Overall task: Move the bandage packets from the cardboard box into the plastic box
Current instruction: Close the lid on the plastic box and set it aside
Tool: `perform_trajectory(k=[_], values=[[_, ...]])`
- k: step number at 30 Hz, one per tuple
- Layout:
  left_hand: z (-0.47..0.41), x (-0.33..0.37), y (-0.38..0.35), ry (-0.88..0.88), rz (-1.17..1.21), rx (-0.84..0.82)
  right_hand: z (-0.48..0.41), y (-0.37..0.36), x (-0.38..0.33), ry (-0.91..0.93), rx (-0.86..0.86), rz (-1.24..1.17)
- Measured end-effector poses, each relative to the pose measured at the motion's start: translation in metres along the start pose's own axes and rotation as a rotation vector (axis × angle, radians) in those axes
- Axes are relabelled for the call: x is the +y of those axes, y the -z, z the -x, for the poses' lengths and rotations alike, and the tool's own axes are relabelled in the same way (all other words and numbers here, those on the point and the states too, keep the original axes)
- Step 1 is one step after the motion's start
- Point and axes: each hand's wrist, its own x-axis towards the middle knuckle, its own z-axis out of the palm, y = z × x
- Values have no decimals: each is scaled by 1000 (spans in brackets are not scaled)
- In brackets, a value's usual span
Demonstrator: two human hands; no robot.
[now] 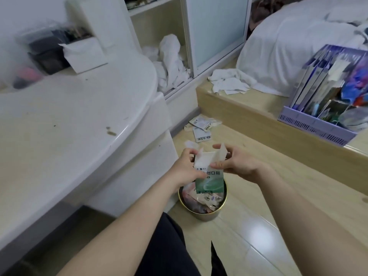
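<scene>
A wood floor runs beside a white desk, and a round tin with small packets in it sits there. Both hands hold the box just above the tin: the left hand grips its left side, and the right hand pinches its top right by an open flap. A blurry clear tub on the desk may be plastic.

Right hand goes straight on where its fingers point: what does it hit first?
The cardboard box: the right hand points left and pinches its open flap. Past the box, the left hand grips the other side, likely next, though depth is unclear.
</scene>
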Motion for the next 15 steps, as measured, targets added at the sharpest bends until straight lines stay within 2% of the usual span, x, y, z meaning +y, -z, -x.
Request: perform_trajectory(k=[6, 8, 11, 15], values=[[-25, -32, -12, 86, -96, 24, -46, -6, 36, 0, 71, 154], [-31, -39, -14, 134, -180, 35, -58, -5, 46, -20, 187, 291], [-29, -49, -13, 148, -221, 142, -66, -7, 59, -48, 372, 319], [-20, -57, -6, 65, -197, 189, -67, -15, 62, -90, 338, 340]])
